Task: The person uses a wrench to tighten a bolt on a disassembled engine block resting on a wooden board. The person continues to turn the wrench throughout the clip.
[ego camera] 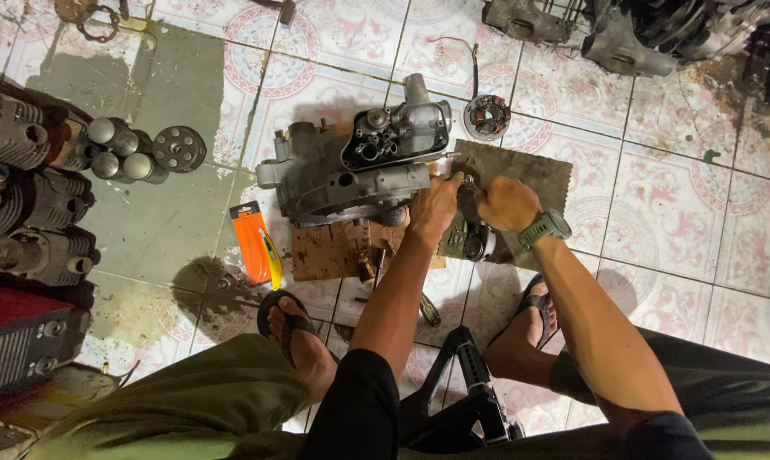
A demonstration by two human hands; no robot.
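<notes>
Dark, oily metal fills your grip at the centre of the frame: your left hand (pixel 434 207) and your right hand (pixel 506 203) both close around a black crank assembly (pixel 473 228), which stands on a grey cloth (pixel 534 173) just right of the grey engine casing (pixel 351 170). Keep both wrists level and hold the part square to the casing's open side, so nothing binds or slips on the grease. The casing rests on a wooden board (pixel 325 251), its open cavity showing gears and shafts inside. Left of the board lies an orange utility knife (pixel 255 243). At the far left, finned cylinders (pixel 27 196) lie stacked; whether anything sits inside their bores cannot be made out.
</notes>
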